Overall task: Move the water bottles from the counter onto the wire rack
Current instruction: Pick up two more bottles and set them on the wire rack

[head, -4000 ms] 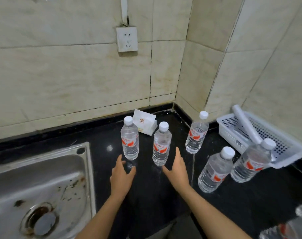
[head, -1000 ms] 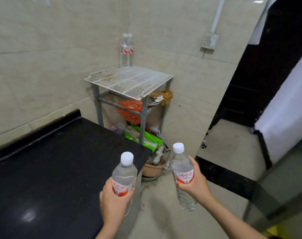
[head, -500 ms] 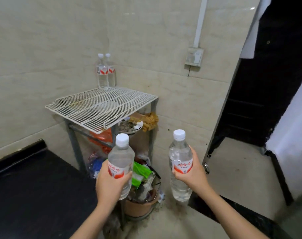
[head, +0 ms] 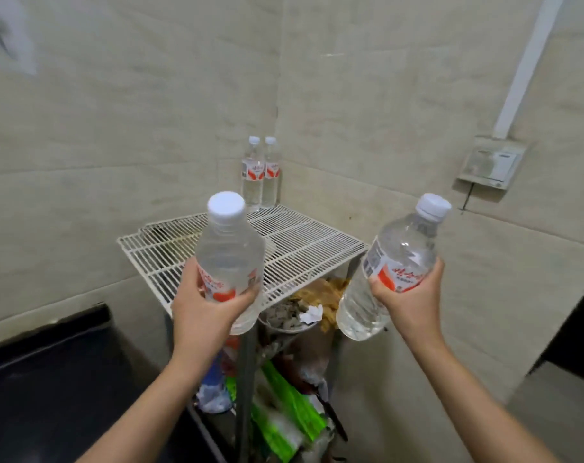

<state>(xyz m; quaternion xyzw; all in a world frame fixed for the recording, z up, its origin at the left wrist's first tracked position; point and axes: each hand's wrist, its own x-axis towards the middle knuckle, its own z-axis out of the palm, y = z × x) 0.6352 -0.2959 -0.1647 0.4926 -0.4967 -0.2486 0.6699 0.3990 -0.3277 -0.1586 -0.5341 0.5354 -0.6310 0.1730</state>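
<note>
Left hand [head: 205, 307]: fingers [head: 247, 290] wrapped round the label band of the left bottle [head: 228, 262]; held in front of the rack's near edge, not resting on it.
Left bottle axis: long axis near upright, white cap up and leaning slightly toward the camera.
Right hand [head: 409, 300]: fingers closed round the label of the right bottle [head: 390, 272], out past the rack's right side, over the clutter below.
Right bottle axis: tilted, cap up and to the right, base down-left.
Table [head: 50, 379]: dark top at lower left, just beside the rack; no bottles in view on it.
Wire rack [head: 304, 245]: white grid top, mostly bare; dark smudges near its left edge.
Rack bottles [head: 259, 173]: two upright, touching, at the far corner against the wall.
Risk, tipping: narrow bases on open wires; a bottle set down tilted, as the right one now is, could topple or roll off.
Risk, knock: reaching to the back could bump the standing pair.
Risk, drop: the right bottle, if released early, falls into the clutter.
</note>
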